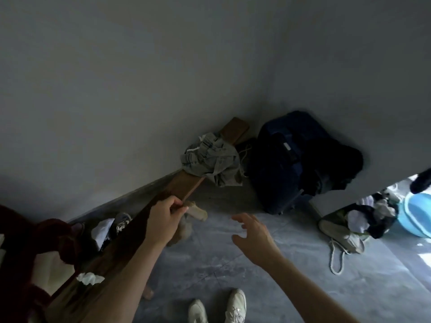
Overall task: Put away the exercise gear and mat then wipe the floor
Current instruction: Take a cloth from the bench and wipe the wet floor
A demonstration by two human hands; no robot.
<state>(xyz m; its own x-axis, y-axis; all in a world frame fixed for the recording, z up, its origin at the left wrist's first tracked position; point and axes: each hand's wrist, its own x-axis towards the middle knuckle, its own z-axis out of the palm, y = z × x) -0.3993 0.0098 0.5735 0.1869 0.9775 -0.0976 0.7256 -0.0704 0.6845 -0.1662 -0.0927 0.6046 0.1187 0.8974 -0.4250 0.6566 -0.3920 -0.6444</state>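
My left hand (166, 215) pinches a beige cloth (194, 212) that hangs down beside the edge of a long wooden bench (186, 183) along the wall. To its right, my right hand (254, 231) hovers over the grey concrete floor (233, 264) with its fingers spread, holding nothing. No mat or exercise gear is recognisable in this dim view.
A crumpled grey-green garment (212, 157) lies on the bench. A dark blue bag (298, 159) fills the corner. A drawstring sack (342, 234), a heap of clothes (375, 213) and a blue basin (417, 213) sit at right. Pale sneakers (235, 306) stand at the bottom. A dark red item (23, 241) lies at left.
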